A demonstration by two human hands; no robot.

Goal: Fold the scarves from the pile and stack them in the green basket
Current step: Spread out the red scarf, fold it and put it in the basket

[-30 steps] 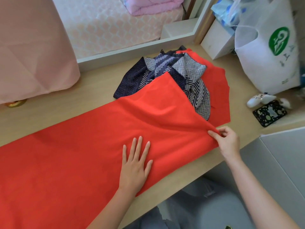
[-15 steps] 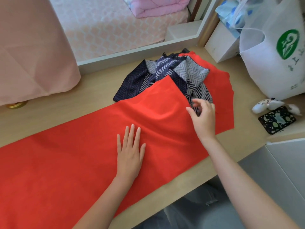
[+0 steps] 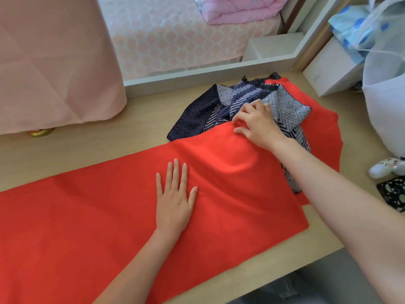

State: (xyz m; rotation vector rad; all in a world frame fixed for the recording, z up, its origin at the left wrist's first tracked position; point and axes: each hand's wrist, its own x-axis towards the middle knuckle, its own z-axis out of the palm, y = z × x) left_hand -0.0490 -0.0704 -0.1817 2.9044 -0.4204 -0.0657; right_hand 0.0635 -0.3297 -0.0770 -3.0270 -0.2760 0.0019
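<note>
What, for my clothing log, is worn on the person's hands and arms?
Nothing visible: the left hand and right hand are bare, without gloves, rings or a watch. Both forearms are bare as far as the frame shows; no sleeve appears. Fingernails look unpainted.

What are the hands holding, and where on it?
The right hand pinches the red scarf at its far edge; the left hand just presses flat on it.

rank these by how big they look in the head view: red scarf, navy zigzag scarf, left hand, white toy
1. red scarf
2. navy zigzag scarf, partly covered
3. left hand, nearer the camera
4. white toy, cut by the frame edge
</note>
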